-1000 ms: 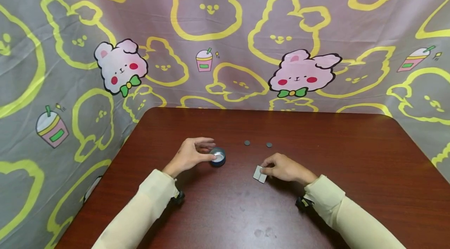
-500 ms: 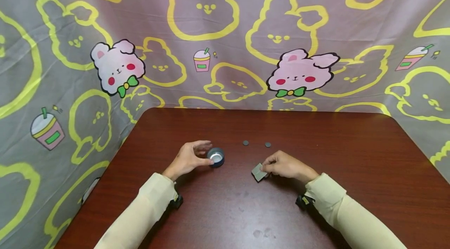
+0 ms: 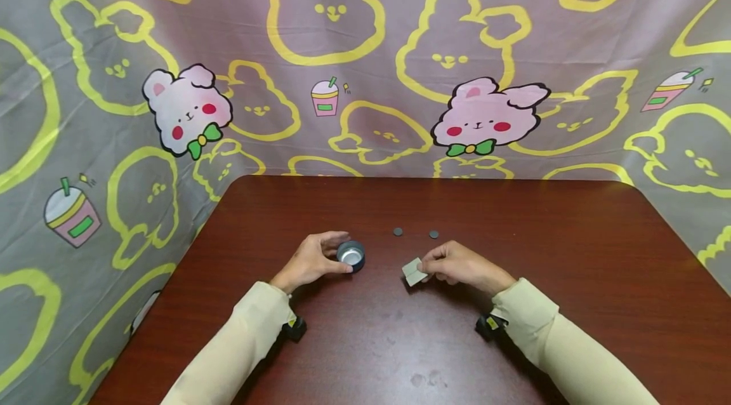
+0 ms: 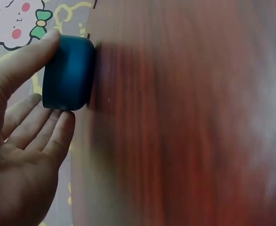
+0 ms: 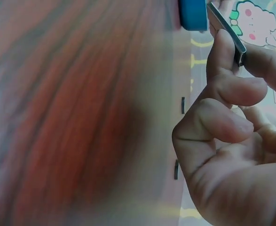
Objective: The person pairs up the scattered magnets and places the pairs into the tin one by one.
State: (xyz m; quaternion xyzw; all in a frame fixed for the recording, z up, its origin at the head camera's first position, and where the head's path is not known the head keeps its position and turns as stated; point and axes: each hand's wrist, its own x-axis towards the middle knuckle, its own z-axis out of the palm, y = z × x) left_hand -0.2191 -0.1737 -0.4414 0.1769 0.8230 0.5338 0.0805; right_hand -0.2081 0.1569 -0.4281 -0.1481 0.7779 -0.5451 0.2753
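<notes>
My right hand (image 3: 464, 266) pinches a small square plate (image 3: 414, 272) by its right side, thumb and forefinger close together, the other fingers curled in. I hold it above the table (image 3: 371, 345), right of the middle, its free end pointing left towards the round blue container (image 3: 351, 257). From above it looks nearly square, so I can't pick out a long side; the line across its face runs roughly left to right. From the right wrist it shows as a thin slanting edge.

My left hand (image 3: 311, 262) holds the container in a wide curve, thumb at its near side and fingers round towards the far side. It is upright, with its opening and pale inside facing up; its axis stands about vertical.

Beyond the plate, two dark discs (image 3: 398, 232) lie flat and apart, one left of the other.

Compared with a second ago, my right hand has carried the plate a little farther away and slightly left, and tipped it differently. My left thumb has slid to the container's near side, while container and discs sit about where they were.
</notes>
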